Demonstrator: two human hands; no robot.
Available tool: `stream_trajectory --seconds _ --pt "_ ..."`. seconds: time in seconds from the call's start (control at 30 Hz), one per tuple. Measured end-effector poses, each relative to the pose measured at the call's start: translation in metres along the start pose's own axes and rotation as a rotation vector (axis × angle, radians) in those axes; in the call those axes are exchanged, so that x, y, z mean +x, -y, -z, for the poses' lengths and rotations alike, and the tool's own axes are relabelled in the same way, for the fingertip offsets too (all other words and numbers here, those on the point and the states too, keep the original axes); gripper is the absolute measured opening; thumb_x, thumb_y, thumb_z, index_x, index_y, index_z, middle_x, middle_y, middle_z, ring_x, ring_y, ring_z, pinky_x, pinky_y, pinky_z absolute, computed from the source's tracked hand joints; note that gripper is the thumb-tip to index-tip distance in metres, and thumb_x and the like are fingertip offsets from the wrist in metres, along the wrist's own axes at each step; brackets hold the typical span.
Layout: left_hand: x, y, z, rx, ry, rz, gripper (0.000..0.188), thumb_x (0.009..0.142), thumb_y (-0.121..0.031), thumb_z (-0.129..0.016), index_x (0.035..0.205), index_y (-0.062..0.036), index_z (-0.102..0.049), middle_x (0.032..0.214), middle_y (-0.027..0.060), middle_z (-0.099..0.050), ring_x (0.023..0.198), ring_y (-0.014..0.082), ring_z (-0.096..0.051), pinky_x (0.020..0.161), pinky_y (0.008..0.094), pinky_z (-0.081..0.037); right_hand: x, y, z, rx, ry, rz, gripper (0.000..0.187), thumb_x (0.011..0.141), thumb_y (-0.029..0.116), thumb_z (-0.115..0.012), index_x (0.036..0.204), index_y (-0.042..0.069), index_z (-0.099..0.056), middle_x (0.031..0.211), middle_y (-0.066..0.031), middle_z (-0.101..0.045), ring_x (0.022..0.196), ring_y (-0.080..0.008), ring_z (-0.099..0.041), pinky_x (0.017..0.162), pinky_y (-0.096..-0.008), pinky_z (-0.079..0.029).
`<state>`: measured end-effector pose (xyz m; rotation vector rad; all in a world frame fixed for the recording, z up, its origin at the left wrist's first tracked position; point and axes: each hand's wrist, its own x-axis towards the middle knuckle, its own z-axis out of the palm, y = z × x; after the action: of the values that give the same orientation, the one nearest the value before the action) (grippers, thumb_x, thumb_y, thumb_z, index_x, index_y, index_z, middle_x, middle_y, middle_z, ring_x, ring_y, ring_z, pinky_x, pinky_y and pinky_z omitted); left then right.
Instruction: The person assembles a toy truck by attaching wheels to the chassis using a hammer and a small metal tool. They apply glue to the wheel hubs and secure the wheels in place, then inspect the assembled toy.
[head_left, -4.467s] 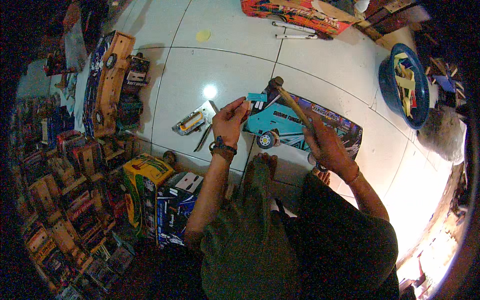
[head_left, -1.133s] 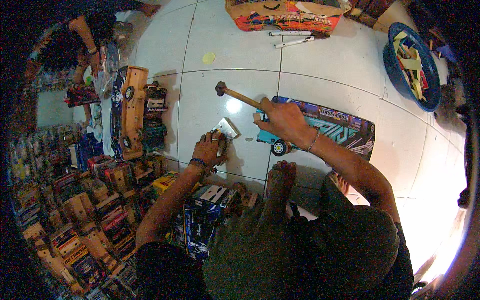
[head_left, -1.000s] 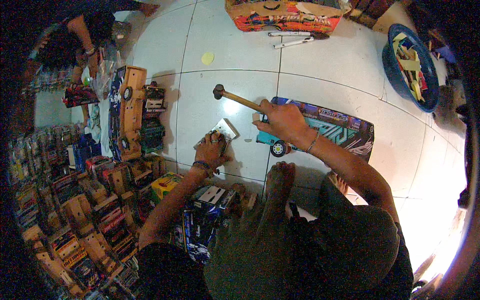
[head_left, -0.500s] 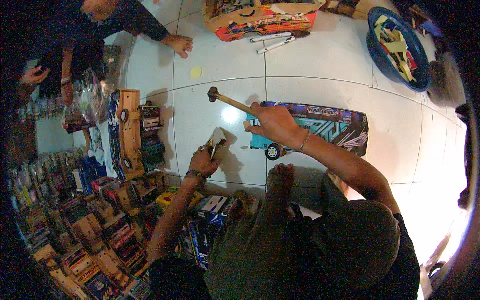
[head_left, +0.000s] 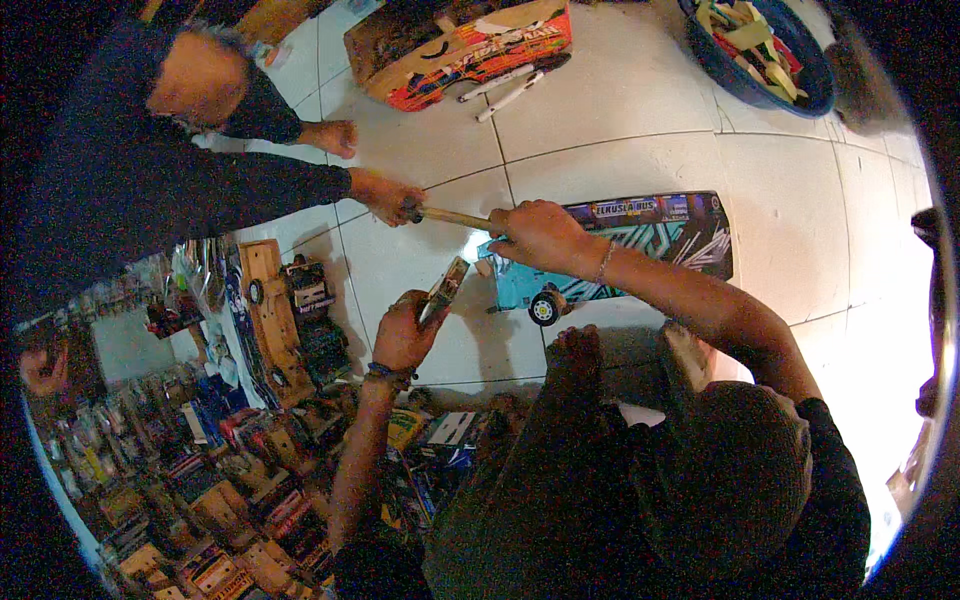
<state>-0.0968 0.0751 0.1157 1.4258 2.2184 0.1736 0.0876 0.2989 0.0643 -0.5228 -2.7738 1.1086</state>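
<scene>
Our left hand (head_left: 403, 330) is clenched round a staple gun (head_left: 445, 290), which slants away from the fist, up and to the right, its far end just beside the near left end of the toy bus (head_left: 640, 240). Our right hand (head_left: 550, 238) grasps the handle of a hammer (head_left: 460, 217), which runs out leftward from the fingers. That hand is the nearer one to the bus: it covers part of its left end, though we cannot tell whether it presses on it. From our right hand the bus stretches off to the right, its long axis nearly crosswise to us, with its right end slightly farther away; it lies side panel up, with a wheel (head_left: 544, 308) toward us. Left of our right hand, a co-worker's hand (head_left: 385, 195) meets the hammer's head; whether it grips, we cannot tell. Farther beyond both our hands are two markers (head_left: 510, 95) and an orange-sided box (head_left: 480, 55).
</scene>
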Motion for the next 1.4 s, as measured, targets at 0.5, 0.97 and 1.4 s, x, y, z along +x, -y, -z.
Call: stream_trajectory --seconds 0.5,0.97,1.4 --pt "0.039 -0.03 0.051 0.222 0.187 -0.113 0.046 0.087 -0.049 -0.069 0.097 -0.0044 -0.067 0.085 0.0192 -0.07 0.078 0.0391 -0.069 0.072 0.0474 -0.055 0.003 -0.01 -0.014 -0.079 -0.129 0.08 0.029 0.09 0.03 -0.061 0.099 0.002 -0.059 0.073 -0.0169 -0.066 0.068 -0.0382 -0.067 0.064 -0.0511 -0.054" --pt "0.049 -0.034 0.051 0.357 0.209 -0.169 0.051 0.085 -0.054 -0.068 0.094 -0.0041 -0.067 0.077 0.0174 -0.069 0.074 0.0375 -0.069 0.067 0.0467 -0.054 -0.005 0.005 -0.007 -0.114 -0.023 0.114 0.023 0.085 0.025 -0.057 0.086 0.004 -0.065 0.076 -0.0196 -0.068 0.076 -0.0396 -0.068 0.069 -0.052 -0.055" --pt "0.056 -0.025 0.054 0.323 0.225 -0.167 0.053 0.084 -0.057 -0.067 0.088 -0.0039 -0.068 0.072 0.0187 -0.067 0.071 0.0379 -0.069 0.067 0.0464 -0.054 -0.006 0.005 -0.011 -0.087 -0.024 0.115 0.021 0.085 0.023 -0.058 0.093 0.003 -0.064 0.078 -0.02 -0.068 0.077 -0.0396 -0.069 0.07 -0.0518 -0.055"
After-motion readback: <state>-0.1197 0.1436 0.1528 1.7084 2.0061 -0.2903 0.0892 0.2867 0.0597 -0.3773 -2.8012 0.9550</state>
